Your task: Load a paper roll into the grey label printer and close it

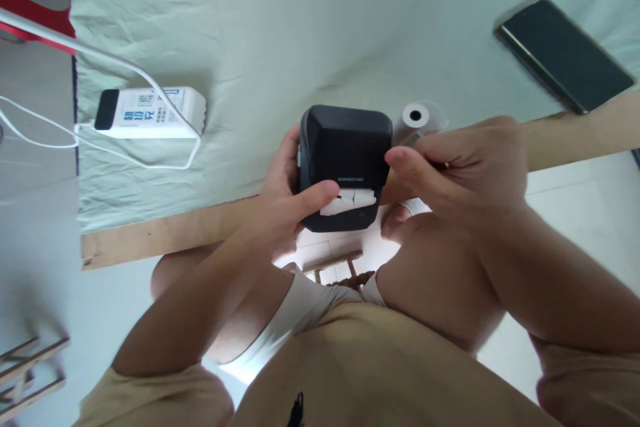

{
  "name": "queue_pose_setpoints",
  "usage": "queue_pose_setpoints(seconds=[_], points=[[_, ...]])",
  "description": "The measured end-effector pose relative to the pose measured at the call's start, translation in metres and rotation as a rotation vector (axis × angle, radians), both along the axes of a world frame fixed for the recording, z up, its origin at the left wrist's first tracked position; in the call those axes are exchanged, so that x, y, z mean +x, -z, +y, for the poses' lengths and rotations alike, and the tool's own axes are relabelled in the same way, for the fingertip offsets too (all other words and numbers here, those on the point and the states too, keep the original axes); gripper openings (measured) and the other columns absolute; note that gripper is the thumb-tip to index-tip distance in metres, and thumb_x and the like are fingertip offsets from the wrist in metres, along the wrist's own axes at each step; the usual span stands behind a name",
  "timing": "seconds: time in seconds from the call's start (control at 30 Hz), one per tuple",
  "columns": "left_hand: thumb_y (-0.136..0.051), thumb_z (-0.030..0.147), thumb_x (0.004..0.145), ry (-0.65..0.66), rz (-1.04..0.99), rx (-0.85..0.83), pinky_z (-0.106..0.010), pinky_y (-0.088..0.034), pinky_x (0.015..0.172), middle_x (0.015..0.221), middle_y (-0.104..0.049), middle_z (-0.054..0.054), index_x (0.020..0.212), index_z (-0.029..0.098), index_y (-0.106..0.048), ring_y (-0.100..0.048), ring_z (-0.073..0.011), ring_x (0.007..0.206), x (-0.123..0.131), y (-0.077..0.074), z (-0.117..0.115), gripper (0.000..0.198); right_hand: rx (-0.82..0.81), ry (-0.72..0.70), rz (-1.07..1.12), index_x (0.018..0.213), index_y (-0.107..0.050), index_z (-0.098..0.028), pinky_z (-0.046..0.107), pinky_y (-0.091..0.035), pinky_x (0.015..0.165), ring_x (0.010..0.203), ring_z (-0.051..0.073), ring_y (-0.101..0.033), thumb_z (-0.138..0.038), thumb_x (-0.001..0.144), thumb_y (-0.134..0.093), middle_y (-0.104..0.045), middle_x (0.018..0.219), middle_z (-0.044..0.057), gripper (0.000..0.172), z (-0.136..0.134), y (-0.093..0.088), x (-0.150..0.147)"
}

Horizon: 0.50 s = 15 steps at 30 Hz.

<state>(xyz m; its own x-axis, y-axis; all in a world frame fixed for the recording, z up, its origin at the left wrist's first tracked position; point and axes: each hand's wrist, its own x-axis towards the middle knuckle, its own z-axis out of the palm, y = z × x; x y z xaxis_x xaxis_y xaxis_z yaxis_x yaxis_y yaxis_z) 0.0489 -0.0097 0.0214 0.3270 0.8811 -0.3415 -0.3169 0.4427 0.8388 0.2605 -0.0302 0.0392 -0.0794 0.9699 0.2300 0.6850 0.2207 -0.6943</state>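
Observation:
A small black label printer (345,153) is held over the front edge of a bed covered by a pale green sheet (280,33). My left hand (285,197) wraps its left side, thumb lying across the white paper strip (350,201) that sticks out of the printer's slot. My right hand (460,170) presses against the printer's right side with fingers curled and thumb at the edge. A white paper roll (417,117) lies on the sheet just behind the printer.
A white power bank (150,113) with a white cable (100,60) lies on the sheet at left. A dark phone (565,53) rests at the upper right. The bed's wooden edge (165,233) runs across. My knees and tan shorts fill the foreground.

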Motion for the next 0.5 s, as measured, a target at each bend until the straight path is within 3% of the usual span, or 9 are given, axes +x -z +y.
queue_pose_setpoints(seconds=[0.13,0.3,0.5], points=[[-0.084,0.056,0.08,0.052,-0.055,0.018,-0.021,-0.047,0.041,0.077,-0.073,-0.001,0.12,0.02,-0.065,-0.066,-0.0135,0.053,0.001,0.003,-0.001,0.057,-0.158,-0.116,-0.037,0.043,-0.047,-0.016,0.025,-0.026,0.045,0.039,0.004,-0.035,-0.049,0.099,-0.06,-0.044,0.037,-0.003,0.066,0.006,-0.004,-0.001],[-0.087,0.046,0.081,0.022,-0.034,0.0,-0.018,-0.053,0.049,0.08,-0.073,0.002,0.114,0.021,-0.07,-0.068,-0.0106,0.058,-0.001,0.006,-0.001,0.044,-0.189,-0.168,-0.046,0.046,-0.055,-0.016,0.022,-0.028,0.043,0.036,0.003,-0.04,-0.049,0.101,-0.055,-0.054,0.04,-0.003,0.064,0.009,-0.001,0.0],[-0.08,0.057,0.084,0.041,0.002,-0.011,-0.023,-0.055,0.051,0.079,-0.077,-0.003,0.109,0.019,-0.073,-0.073,-0.0165,0.063,-0.001,0.01,0.001,0.046,-0.099,-0.156,-0.088,0.047,-0.052,-0.016,0.024,-0.026,0.049,0.042,0.004,-0.039,-0.054,0.103,-0.049,-0.05,0.041,-0.003,0.068,0.01,0.007,0.0]])
